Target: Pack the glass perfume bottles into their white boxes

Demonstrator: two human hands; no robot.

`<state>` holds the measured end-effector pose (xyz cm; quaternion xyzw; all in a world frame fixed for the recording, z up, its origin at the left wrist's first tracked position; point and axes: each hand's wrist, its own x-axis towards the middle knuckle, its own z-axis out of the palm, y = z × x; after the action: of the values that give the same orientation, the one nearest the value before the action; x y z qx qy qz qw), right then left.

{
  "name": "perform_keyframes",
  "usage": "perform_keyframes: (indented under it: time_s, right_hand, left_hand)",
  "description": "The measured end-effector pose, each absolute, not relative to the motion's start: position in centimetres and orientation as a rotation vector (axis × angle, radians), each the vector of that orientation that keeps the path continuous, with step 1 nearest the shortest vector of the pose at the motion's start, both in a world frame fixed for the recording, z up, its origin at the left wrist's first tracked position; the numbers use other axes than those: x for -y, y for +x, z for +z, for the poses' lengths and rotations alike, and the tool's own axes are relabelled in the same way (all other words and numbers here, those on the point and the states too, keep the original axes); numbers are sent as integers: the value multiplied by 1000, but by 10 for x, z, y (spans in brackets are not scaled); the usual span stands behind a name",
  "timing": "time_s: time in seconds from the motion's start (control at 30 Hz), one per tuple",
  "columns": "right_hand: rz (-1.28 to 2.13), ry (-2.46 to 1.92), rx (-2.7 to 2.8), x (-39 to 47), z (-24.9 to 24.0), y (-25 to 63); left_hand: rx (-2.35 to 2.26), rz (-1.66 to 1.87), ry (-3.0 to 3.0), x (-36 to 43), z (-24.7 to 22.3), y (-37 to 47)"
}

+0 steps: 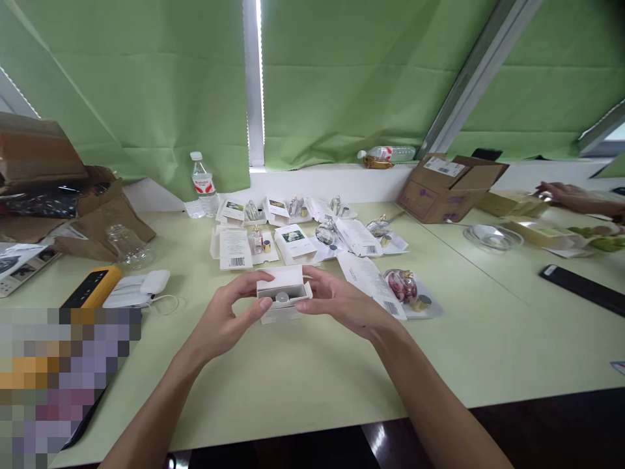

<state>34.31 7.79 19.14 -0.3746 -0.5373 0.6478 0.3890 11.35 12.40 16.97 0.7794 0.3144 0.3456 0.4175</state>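
Between my two hands stands a small white box (pixel 282 314) with its top flap raised at the back. A round silver cap (pixel 282 297) shows inside the opening. My left hand (pixel 234 309) grips the box's left side, thumb at the front rim and fingers behind. On the other side my right hand (pixel 336 301) holds it the same way, thumb near the front right corner. Just beyond lie white cartons (pixel 235 247) with glass perfume bottles and gold caps beside them. To the right, a pink perfume bottle (pixel 401 285) rests on white packaging by a gold cap (pixel 420 303).
A water bottle (pixel 203 182) stands at the back left near brown cardboard packaging (pixel 97 208). At left lies a yellow-and-black device (pixel 92 286). An open cardboard box (pixel 439 189) sits at the back right. Another person's hand (pixel 566 195) is at far right, above a black object (pixel 586 290).
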Motion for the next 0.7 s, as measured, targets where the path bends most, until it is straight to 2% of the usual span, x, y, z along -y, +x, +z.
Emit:
perform_keyframes:
  time_s: [0.7]
  right_hand:
    - [1533, -1019, 1490, -78, 188, 339]
  left_hand:
    - [-844, 898, 2010, -123, 168, 114]
